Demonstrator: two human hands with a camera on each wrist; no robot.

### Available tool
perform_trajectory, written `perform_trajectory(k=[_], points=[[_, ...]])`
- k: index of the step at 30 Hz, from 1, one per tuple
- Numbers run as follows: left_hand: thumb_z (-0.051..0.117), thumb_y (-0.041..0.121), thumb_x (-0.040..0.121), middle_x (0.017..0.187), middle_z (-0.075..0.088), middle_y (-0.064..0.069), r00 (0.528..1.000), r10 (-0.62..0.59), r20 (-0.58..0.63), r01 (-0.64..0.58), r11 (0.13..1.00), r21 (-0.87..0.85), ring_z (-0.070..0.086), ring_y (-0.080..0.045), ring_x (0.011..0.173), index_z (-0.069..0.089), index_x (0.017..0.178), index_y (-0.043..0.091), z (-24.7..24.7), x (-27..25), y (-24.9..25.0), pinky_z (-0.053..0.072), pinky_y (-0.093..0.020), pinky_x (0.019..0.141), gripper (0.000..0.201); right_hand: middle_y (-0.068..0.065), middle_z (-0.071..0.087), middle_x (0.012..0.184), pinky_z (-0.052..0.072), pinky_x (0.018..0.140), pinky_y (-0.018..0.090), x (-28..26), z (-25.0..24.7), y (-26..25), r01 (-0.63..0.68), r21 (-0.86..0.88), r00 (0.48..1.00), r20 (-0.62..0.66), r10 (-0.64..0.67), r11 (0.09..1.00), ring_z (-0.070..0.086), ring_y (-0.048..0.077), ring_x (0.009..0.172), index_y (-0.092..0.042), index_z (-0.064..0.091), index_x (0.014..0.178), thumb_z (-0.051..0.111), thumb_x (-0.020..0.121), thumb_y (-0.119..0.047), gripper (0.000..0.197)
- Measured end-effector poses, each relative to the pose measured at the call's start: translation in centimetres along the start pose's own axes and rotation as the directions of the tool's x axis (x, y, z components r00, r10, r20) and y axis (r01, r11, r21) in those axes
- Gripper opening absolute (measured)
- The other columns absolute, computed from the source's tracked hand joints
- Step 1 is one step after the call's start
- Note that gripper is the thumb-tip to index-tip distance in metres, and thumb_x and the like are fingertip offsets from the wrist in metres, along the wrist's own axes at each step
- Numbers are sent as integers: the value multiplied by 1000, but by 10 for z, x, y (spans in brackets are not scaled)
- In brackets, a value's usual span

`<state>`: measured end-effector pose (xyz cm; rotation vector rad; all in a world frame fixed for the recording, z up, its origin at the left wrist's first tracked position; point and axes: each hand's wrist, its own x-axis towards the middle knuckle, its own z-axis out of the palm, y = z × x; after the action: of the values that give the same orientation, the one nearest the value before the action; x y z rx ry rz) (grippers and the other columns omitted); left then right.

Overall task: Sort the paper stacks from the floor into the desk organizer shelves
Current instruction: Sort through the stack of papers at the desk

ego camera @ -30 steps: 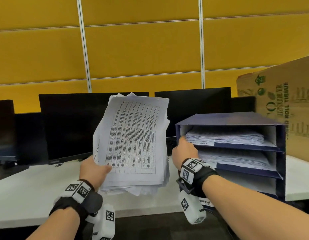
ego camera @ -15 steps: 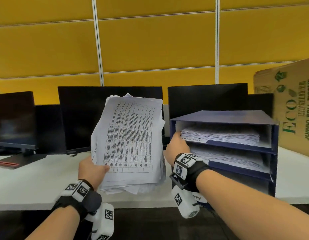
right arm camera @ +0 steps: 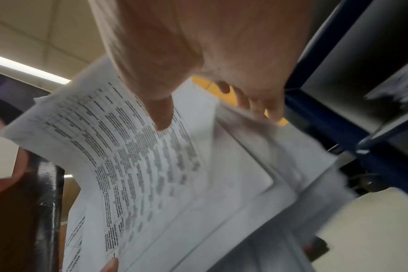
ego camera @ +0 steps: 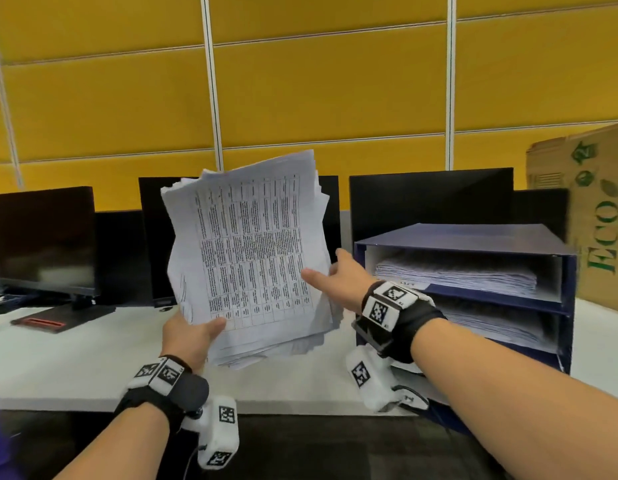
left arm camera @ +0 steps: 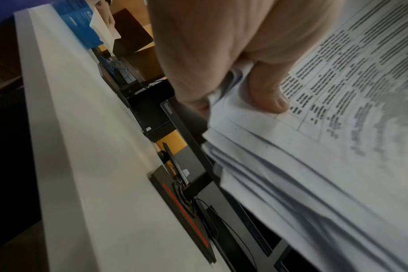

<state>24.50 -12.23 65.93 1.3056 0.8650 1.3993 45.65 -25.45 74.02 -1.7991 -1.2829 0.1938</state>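
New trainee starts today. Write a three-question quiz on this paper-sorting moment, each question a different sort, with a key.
1. True or false: the left hand grips the paper stack at its lower corner.
2. What sits in the top shelf of the desk organizer? A) nothing B) papers C) a monitor
3. Fill in: the right hand takes the stack's ____ edge.

Key: 1 true; 2 B; 3 right.

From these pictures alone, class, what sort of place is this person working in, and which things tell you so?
Most likely an office. A row of dark monitors stands on a long white desk against yellow wall panels, and a blue desk organizer holds sheets of paper on its shelves.
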Motion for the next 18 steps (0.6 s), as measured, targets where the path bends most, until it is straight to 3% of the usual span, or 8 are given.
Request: perform_trajectory(k=[1,3,6,9,13,15,16,18], points=[[65,-14,82,119,65,-15,1000,-10,17,10,1000,-14,63,-30,105,55,130,-1,-2,2,0,46,-42,98,50,9,40,145,40,106,45,2,5,-3,14,86,999,-37,-11,996,43,26,131,-10,15,148,67,74,-58,103],[64,-13,83,119,65,-15,999,-12,42,12,1000,-5,63,-31,107,56,128,0,-8,5,3,45,-44,100,48,7,44,141,43,104,46,5,12,-11,72,227,989,-144,-39,971,47,25,128,-14,27,144,74,63,-59,104],[67,-10,81,113,68,-12,998,7,56,-9,1000,25,65,-27,99,60,121,7,-16,8,8,46,-53,99,44,6,65,114,53,91,41,3,12,-21,158,349,984,-134,-118,924,63,22,103,-13,56,116,77,77,-30,48],[77,1,77,106,70,-11,998,48,51,-55,986,157,66,-30,91,60,116,6,-18,12,11,50,-57,86,42,12,69,108,52,92,44,3,16,-21,196,359,980,-100,-171,913,66,25,101,-6,64,110,72,82,-15,30],[79,6,77,98,68,-4,989,31,147,-69,964,258,66,-23,85,57,107,14,-18,11,17,56,-34,57,39,13,70,102,54,87,43,11,28,-11,156,329,978,-183,-99,931,67,28,94,-4,66,103,73,80,-11,25],[81,11,76,101,69,-4,972,27,234,-101,946,308,68,-23,84,57,113,17,-21,11,22,54,-31,48,45,14,70,101,54,86,44,14,30,-2,122,335,979,-194,-58,934,67,29,94,-4,66,101,73,79,-9,24],[83,16,74,106,69,-5,965,41,257,-125,940,319,69,-25,87,56,117,17,-23,13,25,57,-36,54,51,15,69,102,54,88,46,16,31,3,106,342,980,-194,-40,934,66,30,95,-4,66,102,73,79,-9,25],[83,25,74,117,64,-6,972,88,218,-157,933,325,66,-24,100,51,126,17,-29,21,29,57,-44,79,61,15,69,104,52,91,47,21,36,12,83,356,982,-187,-16,931,65,30,98,-2,66,106,73,80,-6,28]])
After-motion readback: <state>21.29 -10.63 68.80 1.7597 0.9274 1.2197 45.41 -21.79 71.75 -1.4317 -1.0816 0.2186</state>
